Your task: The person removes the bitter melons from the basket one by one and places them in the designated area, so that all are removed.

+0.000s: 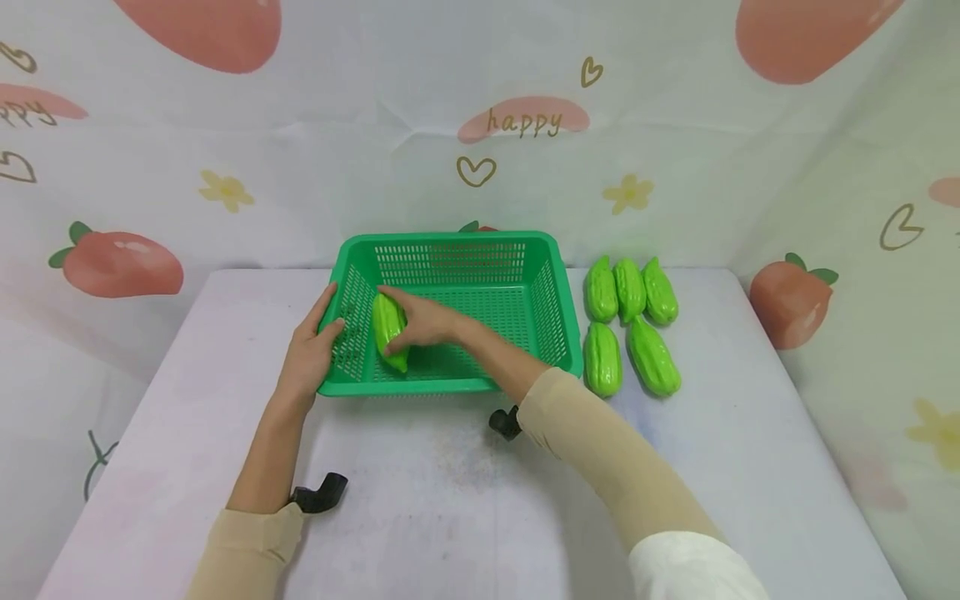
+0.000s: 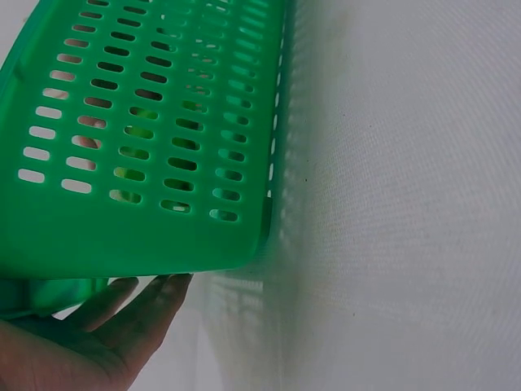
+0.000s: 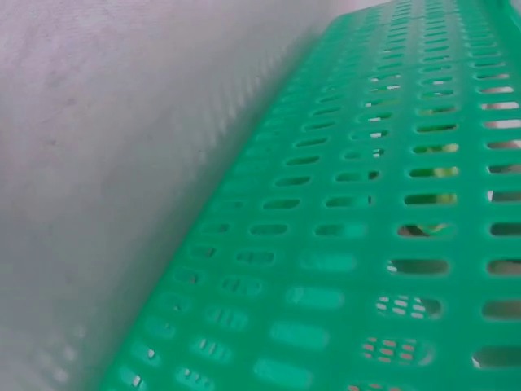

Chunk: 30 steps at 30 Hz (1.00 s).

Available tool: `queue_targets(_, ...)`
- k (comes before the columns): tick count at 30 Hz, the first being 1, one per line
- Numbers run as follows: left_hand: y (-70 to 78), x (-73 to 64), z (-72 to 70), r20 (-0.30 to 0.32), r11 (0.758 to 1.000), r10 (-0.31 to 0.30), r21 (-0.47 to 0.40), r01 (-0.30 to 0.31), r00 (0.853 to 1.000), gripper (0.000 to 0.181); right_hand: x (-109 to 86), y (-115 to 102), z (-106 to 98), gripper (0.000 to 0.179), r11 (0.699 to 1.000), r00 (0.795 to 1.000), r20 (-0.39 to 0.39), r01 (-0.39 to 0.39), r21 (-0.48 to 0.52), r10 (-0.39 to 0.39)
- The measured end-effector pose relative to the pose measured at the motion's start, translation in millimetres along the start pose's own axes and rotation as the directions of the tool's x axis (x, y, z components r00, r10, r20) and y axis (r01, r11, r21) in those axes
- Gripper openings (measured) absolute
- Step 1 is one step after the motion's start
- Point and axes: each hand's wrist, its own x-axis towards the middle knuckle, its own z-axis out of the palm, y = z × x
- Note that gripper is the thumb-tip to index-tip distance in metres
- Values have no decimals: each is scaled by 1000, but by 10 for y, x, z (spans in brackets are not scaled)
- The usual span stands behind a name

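Inside the green plastic basket (image 1: pixel 450 387), near its left end, lies a glossy bright green bitter melon (image 1: pixel 388 325). My right hand (image 1: pixel 426 321) reaches over the front rim and grips it, thumb near the lower end and fingers at the top. My left hand (image 1: pixel 309 354) holds the basket's left rim, its thumb over the edge; the left wrist view shows the fingers (image 2: pixel 151 314) against the rim. Seen from the right wrist, the basket's slotted wall (image 3: pixel 326 228) hides most of the melon and the right hand.
Several more bitter melons (image 1: pixel 602 360) lie in two rows on the white table (image 1: pixel 420 533) right of the basket. Black wrist-worn fittings show by the left forearm (image 1: pixel 258 467) and under the right. A printed cloth backdrop (image 1: pixel 360 142) rises behind the table.
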Motion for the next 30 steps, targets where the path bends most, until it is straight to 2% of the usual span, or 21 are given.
queue_targets(7, -15, -7, -1, -1, 1000, -11, -3, 11, 1000, 57, -74, -10, -64, 103, 998, 999, -27, 27, 60, -26)
queue_targets(16, 11, -19, 0, -3, 1000, -20, -7, 20, 1000, 57, -181, -1, -134, 103, 970, 999, -30, 40, 241, -34)
queue_targets(24, 3, -3, 8, -3, 1000, -3, -11, 3, 1000, 57, -277, 20, -204, 101, 970, 994, -79, 91, 225, -75)
queue_targets(30, 4, -7, 7, 0, 1000, -1, -18, 1, 1000, 58, -386, 28, -245, 96, 957, 993, -87, 99, 272, -78)
